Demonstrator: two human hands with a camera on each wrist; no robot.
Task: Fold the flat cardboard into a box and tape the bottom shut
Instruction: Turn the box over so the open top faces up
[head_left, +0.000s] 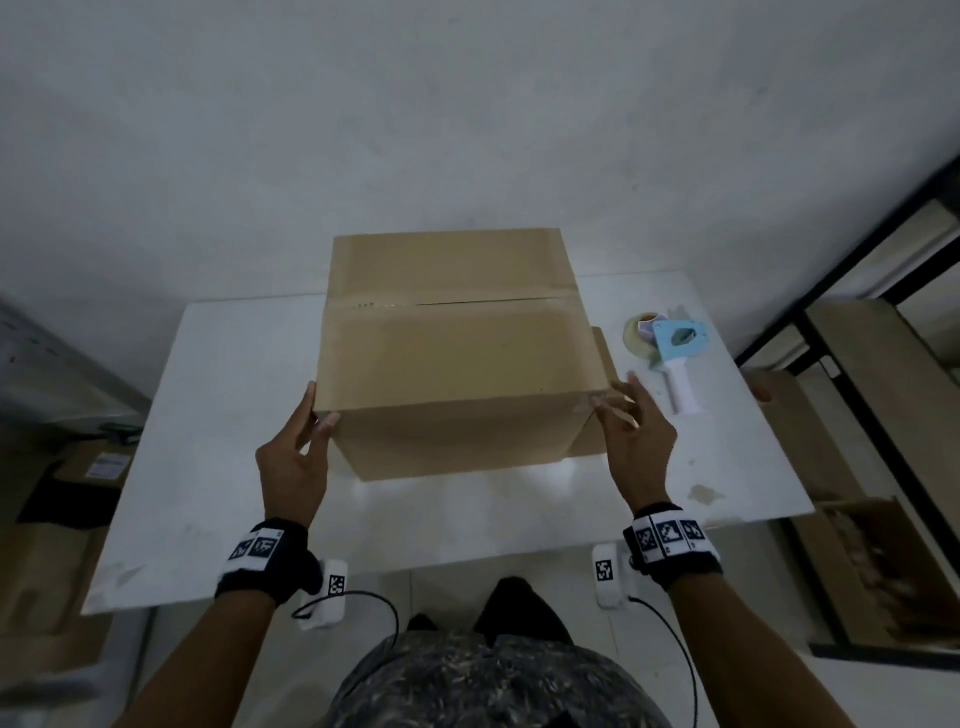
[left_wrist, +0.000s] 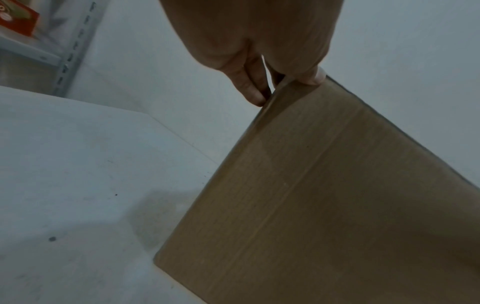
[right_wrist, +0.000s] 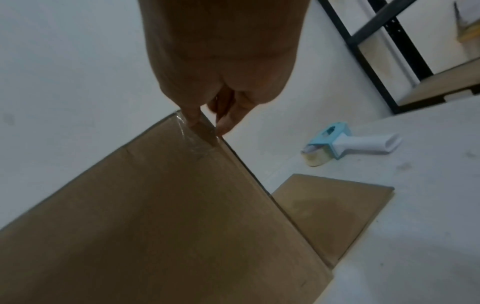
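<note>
My left hand (head_left: 293, 462) pinches the box's (head_left: 457, 353) near left corner; my right hand (head_left: 640, 441) pinches the near right corner. The box stands on the table (head_left: 218, 415). Only my right wrist view shows clear tape (right_wrist: 193, 142) under the thumb, and a loose flap (right_wrist: 330, 214) beside the tape dispenser (right_wrist: 337, 144).

**Wrist bands and patterned top**

Each bare forearm wears a black wrist band (head_left: 270, 558) bearing white tags printed with black square codes. A white camera unit (head_left: 608, 574) with a black cable hangs under each wrist. The top is grey and mottled.
</note>
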